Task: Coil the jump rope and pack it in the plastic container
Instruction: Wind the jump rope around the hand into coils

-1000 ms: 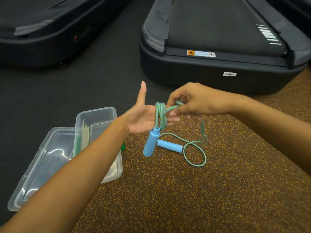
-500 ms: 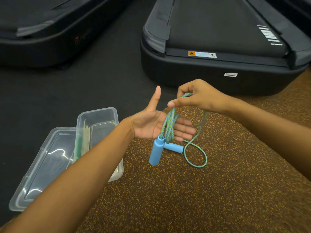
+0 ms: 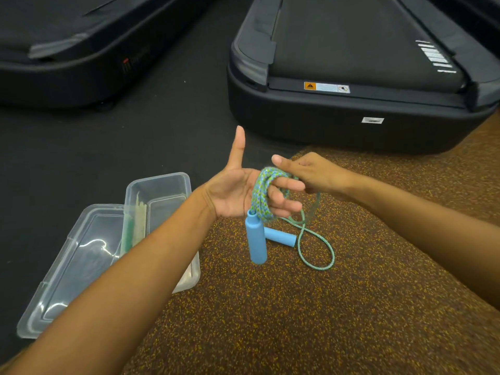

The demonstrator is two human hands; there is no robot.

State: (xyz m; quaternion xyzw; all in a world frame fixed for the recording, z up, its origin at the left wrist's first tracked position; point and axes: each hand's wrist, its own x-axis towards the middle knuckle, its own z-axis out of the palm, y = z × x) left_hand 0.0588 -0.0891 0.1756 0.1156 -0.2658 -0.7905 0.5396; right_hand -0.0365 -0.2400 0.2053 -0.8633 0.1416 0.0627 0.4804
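A dark treadmill [image 3: 351, 77] fills the top right, above a brown speckled floor [image 3: 270, 320]. A clear plastic container [image 3: 159, 190] sits at left, its lid [image 3: 67, 272] beside it. The left hand [image 3: 238, 190] is open, palm up, thumb raised, with the jump rope [image 3: 261, 196] coiled around its fingers. The right hand [image 3: 311, 171] pinches the rope. 1 blue handle [image 3: 255, 239] dangles; another [image 3: 280, 236] lies on the floor.

Container [image 3: 159, 185], handle [image 3: 280, 236] on floor [image 3: 270, 320]
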